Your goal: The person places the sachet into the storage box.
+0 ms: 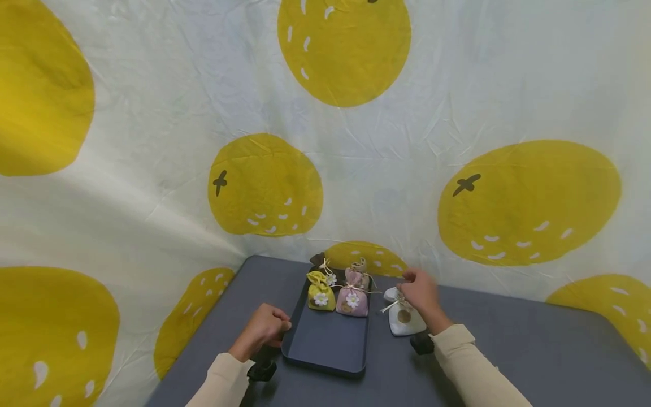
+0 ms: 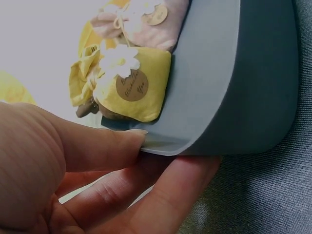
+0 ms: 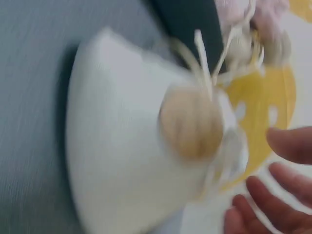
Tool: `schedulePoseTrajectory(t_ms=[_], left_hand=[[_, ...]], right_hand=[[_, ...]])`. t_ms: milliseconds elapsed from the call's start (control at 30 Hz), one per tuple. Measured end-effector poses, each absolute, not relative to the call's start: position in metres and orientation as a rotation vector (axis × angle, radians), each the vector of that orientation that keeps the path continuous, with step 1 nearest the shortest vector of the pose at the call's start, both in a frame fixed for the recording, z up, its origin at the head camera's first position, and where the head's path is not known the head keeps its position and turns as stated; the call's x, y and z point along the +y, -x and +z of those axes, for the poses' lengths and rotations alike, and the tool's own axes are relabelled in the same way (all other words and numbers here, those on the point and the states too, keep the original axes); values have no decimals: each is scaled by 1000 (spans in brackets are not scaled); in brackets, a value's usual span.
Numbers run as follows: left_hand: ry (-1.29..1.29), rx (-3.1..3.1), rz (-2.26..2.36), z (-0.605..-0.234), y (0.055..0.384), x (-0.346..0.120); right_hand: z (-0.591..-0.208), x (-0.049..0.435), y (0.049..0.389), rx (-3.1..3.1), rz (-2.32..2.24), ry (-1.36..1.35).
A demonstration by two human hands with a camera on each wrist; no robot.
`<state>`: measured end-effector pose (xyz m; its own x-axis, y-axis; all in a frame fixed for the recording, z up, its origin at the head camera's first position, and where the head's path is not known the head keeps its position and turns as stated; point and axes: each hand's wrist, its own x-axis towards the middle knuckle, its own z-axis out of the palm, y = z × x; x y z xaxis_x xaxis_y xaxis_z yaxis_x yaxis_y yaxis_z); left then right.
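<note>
My left hand (image 1: 265,324) pinches the left rim of a dark grey tray (image 1: 328,345), thumb inside and fingers outside and below. At the tray's far end sit a yellow drawstring pouch (image 2: 139,87) and a pink drawstring pouch (image 1: 352,299), each with a white flower and a round tag. A white drawstring pouch (image 1: 407,319) with a round brown tag lies on the table right of the tray. Beside its tied neck is my right hand (image 1: 422,291); in the right wrist view its fingers (image 3: 270,197) are spread, apart from the blurred pouch.
Behind the front pouches in the tray stand a dark brown pouch (image 1: 317,260) and a beige pouch (image 1: 360,265), partly hidden. The grey table (image 1: 498,350) meets a white curtain (image 1: 376,192) printed with yellow fruit at its back and left.
</note>
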<state>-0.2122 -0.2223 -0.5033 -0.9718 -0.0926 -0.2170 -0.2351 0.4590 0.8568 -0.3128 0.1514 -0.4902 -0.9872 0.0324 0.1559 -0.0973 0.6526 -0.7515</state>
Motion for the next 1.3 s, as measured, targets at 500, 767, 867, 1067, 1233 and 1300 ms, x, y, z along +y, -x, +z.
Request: schedulePoseTrajectory(t_ms=[500, 767, 867, 1067, 1233, 1300], left_hand=[[294, 2559, 1560, -500, 211, -221], [307, 2560, 1572, -501, 209, -221], [305, 2561, 1569, -499, 210, -221], [306, 2561, 1577, -500, 210, -221], [291, 2563, 1574, -503, 210, -222], [289, 2565, 1578, -504, 210, -223]], right_hand=[[-495, 194, 302, -3056, 1416, -453], [-507, 191, 295, -2962, 1344, -419], [-509, 189, 294, -2914, 1320, -393], [-507, 184, 291, -2867, 1264, -307], [-504, 181, 287, -2823, 1262, -274], [-503, 180, 286, -2798, 1260, -271]])
